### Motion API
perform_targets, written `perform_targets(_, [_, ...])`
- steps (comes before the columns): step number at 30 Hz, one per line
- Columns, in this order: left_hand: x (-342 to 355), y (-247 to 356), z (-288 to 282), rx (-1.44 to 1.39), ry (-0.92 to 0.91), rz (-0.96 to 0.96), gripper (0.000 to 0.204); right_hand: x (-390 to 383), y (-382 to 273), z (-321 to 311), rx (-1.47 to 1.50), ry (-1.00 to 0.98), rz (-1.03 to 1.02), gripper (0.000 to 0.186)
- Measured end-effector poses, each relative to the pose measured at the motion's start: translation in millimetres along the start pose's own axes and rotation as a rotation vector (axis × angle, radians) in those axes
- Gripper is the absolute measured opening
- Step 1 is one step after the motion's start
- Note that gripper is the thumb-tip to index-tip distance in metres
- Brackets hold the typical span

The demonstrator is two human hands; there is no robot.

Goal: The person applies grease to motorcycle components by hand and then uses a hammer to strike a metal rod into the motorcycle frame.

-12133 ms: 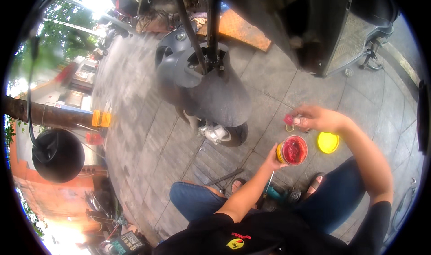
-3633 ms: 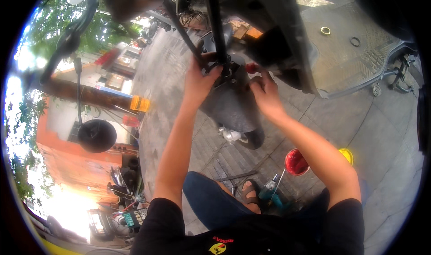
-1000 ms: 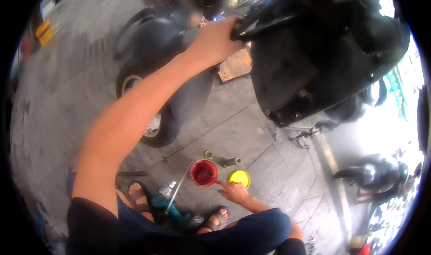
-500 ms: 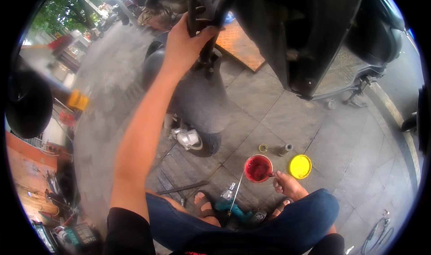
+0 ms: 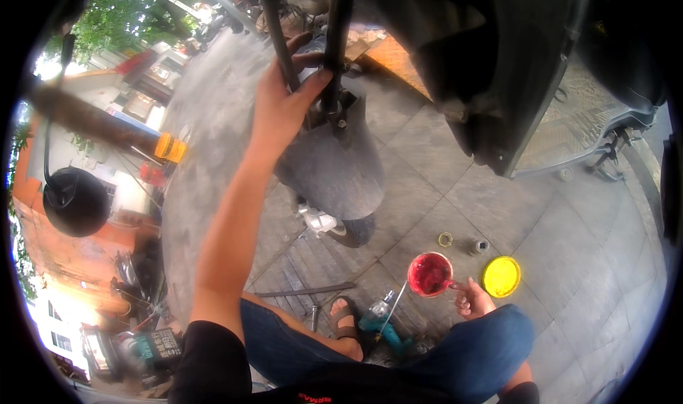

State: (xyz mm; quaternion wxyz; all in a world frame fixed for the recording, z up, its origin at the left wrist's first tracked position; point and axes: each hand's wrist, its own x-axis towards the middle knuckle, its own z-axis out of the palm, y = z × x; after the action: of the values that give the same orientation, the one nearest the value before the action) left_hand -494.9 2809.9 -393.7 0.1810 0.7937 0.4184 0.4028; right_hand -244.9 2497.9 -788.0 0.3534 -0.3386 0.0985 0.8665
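Observation:
My left hand [image 5: 284, 102] reaches up to the front of a scooter and wraps round a dark upright steering tube [image 5: 337, 41], thumb across its near side. A thinner dark tube [image 5: 279, 38] passes by the same hand. Below them is the dusty black front mudguard [image 5: 334, 169], with a silver brake caliper [image 5: 318, 221] under it. Low on the right, my right hand [image 5: 475, 299] has its index finger stretched to the rim of a tub of red grease [image 5: 430, 274], the other fingers curled. The fingertip looks dark and smeared. A yellow lid [image 5: 501, 276] lies beside that hand.
A metal ring [image 5: 445, 239] and a socket [image 5: 479, 247] stand beyond the tub. Near my feet lie a teal power tool [image 5: 388, 326], a thin metal rod [image 5: 395, 309] and a flat dark bar [image 5: 306, 290]. Black scooter bodywork [image 5: 491, 70] hangs at upper right.
The view has shifted, so the scene sits further right and the left side shows more. My left hand keeps its hold on the tube; my right stays at the tub.

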Motion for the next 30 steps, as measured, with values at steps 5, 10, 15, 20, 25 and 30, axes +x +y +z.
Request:
perform_targets(5, [-3.2, 19.2, 5.2, -0.039, -0.023, -0.081, 0.055, -9.8, -8.4, 13.4, -0.615, 0.159, -0.296, 0.044])
perform_targets(10, [-5.6, 7.3, 5.3, -0.116, 0.013, -0.048, 0.055, -4.3, 14.3, 21.1, -1.588, 0.272, -0.872, 0.059])
perform_targets(15, [-9.7, 15.9, 9.8, -0.054, 0.036, -0.08, 0.055, -8.0, 12.8, 17.0, -1.901, 0.176, -0.949, 0.057])
perform_targets(20, [-15.0, 22.0, 14.2, -0.009, 0.082, -0.152, 0.054, -9.8, 9.3, 16.5, -1.901, 0.118, -0.999, 0.06])
perform_targets(25, [-16.2, 20.0, 7.3, 0.43, 0.09, 0.074, 0.036, 7.5, 2.6, 9.4, -1.764, 0.096, -1.151, 0.064])
perform_targets(30, [-4.6, 1.0, 2.4, 0.319, 0.246, 0.018, 0.044, 39.3, -11.6, -5.2, -1.355, 0.059, -1.083, 0.064])
